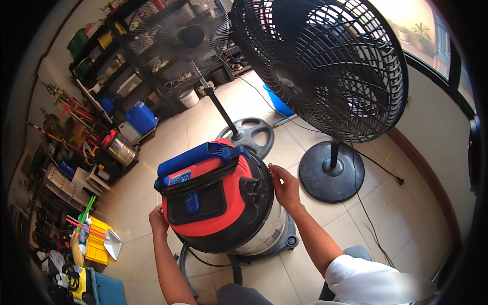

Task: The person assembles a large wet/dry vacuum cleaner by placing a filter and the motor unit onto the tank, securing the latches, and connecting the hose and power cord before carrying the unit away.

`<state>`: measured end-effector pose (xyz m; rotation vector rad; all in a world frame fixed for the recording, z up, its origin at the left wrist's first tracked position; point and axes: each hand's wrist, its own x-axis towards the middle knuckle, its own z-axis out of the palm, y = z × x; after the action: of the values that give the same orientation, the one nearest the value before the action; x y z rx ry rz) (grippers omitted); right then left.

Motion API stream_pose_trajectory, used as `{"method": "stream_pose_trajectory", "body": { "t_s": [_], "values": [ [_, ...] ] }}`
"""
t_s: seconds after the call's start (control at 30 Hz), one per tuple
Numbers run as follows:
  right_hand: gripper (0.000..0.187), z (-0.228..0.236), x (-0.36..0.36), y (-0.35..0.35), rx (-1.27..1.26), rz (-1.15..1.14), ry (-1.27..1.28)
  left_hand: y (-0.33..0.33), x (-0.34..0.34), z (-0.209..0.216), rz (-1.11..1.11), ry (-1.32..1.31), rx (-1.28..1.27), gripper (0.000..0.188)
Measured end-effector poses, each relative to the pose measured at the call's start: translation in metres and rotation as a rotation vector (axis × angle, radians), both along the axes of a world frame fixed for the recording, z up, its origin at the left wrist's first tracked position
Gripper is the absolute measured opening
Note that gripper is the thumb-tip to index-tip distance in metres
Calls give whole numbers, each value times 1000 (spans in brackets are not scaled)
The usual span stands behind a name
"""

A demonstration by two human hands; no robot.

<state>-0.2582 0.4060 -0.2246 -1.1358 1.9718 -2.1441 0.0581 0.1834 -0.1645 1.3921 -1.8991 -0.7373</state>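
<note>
A drum vacuum cleaner [231, 216] stands before me, with a red and black lid, a metal drum and a wheeled base. On its top is a blue handle [195, 156], and a black power cord [203, 184] is wound beneath it. My left hand [158, 220] is at the lid's left side, fingers curled in against it and partly hidden by the lid. On the opposite side my right hand [285, 187] is closed at the lid's black rim, fingertips pinched by what looks like a small metal latch. A dark hose [184, 267] lies by the base.
Two pedestal fans stand beyond: a large black fan [325, 71] on a round base [331, 173], and a slimmer fan [190, 38]. Loose cable [373, 223] crosses the tiles at right. Tools, a yellow bin [96, 244], a blue jug [141, 118] and shelves [109, 63] line the left.
</note>
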Motion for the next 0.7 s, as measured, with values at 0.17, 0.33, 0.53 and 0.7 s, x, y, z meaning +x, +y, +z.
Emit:
{"method": "stream_pose_trajectory", "body": {
  "t_s": [0.17,0.33,0.53,0.7],
  "values": [
    [20,5,-9,4,14,-51,291,-10,6,-2,-5,-27,16,20],
    [13,-4,-13,6,-11,-100,285,4,4,-1,18,19,-40,23],
    [14,-44,-26,1,-480,68,-629,4,20,-18,76,248,152,28],
    [14,-48,-17,-4,-565,225,-1007,15,34,-52,-110,702,482,23]
  ]
}}
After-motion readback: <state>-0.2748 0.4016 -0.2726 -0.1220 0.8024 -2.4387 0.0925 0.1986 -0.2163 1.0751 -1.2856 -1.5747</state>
